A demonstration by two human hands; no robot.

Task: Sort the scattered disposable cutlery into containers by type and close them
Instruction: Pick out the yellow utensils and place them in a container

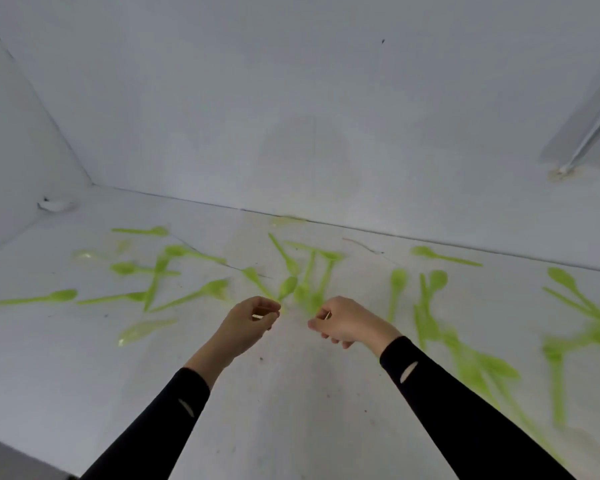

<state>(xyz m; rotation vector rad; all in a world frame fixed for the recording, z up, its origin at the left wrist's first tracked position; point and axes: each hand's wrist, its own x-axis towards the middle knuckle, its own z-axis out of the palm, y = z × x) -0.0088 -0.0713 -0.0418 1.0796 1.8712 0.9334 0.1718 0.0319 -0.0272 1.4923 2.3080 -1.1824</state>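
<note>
Just beyond the hands (253, 320) (342, 323), scattered green cutlery (288, 285)

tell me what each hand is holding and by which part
Left hand seems to pinch a green spoon by its handle tip, but blur leaves it unsure. Right hand is curled; cannot tell.

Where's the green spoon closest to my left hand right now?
Head view, centre: the green spoon lies just beyond the left hand, bowl pointing away, on the left of the middle cluster of spoons.
</note>
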